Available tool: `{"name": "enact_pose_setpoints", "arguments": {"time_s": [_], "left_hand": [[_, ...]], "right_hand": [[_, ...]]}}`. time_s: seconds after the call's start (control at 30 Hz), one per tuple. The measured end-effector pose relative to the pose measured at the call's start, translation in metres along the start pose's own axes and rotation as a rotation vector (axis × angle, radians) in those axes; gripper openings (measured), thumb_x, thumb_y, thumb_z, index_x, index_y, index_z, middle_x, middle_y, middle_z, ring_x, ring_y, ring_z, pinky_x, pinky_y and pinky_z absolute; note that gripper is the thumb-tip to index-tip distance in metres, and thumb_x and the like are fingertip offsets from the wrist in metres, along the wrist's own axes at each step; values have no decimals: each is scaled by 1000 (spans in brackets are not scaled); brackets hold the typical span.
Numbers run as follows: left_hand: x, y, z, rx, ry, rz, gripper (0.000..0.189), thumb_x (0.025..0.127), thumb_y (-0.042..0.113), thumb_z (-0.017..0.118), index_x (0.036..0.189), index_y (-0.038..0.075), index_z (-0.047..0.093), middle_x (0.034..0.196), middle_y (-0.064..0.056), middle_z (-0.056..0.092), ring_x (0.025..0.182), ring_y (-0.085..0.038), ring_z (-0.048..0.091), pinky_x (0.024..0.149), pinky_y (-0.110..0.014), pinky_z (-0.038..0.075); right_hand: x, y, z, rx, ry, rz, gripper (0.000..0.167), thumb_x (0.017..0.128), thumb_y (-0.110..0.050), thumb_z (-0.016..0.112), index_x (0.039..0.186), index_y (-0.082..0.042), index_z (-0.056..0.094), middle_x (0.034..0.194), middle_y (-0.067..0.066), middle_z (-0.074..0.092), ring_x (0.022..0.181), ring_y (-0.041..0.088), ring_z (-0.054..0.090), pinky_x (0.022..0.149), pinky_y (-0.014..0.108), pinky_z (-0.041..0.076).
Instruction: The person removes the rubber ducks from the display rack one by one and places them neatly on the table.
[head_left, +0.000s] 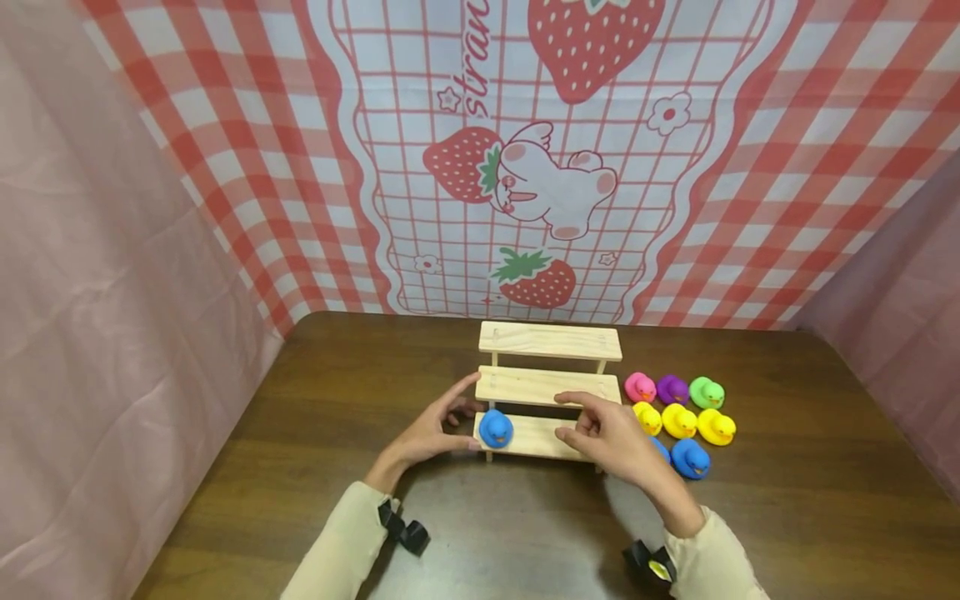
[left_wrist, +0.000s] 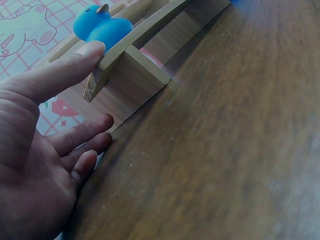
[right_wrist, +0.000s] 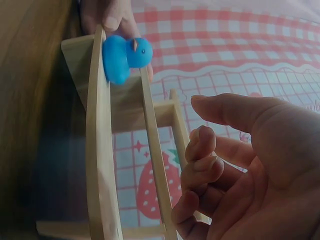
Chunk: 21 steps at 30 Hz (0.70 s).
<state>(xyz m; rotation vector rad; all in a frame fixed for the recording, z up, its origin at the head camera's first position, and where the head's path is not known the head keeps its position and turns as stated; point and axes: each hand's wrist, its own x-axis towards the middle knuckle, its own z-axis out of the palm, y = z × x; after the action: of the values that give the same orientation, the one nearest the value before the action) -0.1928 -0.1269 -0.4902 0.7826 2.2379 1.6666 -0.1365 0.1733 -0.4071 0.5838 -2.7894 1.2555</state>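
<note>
A blue rubber duck sits at the left end of the lowest step of a three-step wooden display rack. My left hand is spread at that end, its thumb tip at the edge of the lowest step beside the duck and its index fingertip by the middle step. In the left wrist view the other fingers extend loosely below the step. Over the right part of the rack, my right hand holds nothing. Its fingers are loosely bent, with the thumb apart from them.
Right of the rack, rubber ducks stand in rows on the brown table: pink, purple and green at the back, yellow ones in the middle, blue ones in front, partly behind my right hand. A strawberry-print cloth hangs behind.
</note>
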Motion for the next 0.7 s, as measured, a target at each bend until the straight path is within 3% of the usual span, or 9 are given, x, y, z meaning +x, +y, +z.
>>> {"name": "enact_pose_setpoints", "arguments": {"time_s": [0.43, 0.7], "left_hand": [[1, 1, 1, 3, -4, -11, 99, 81, 16, 82, 160, 26, 24, 135, -19, 64, 117, -25, 57, 92, -37, 40], [1, 0, 0, -4, -1, -3, 99, 80, 10, 81, 160, 21, 23, 134, -22, 62, 116, -34, 56, 93, -37, 40]], "right_hand": [[16, -8, 25, 10, -37, -44, 39, 86, -15, 77, 123, -6, 67, 62, -7, 59, 52, -2, 46, 51, 21, 40], [23, -14, 37, 46, -62, -42, 40, 84, -14, 77, 122, -4, 67, 61, -6, 59, 51, -1, 46, 52, 20, 40]]}}
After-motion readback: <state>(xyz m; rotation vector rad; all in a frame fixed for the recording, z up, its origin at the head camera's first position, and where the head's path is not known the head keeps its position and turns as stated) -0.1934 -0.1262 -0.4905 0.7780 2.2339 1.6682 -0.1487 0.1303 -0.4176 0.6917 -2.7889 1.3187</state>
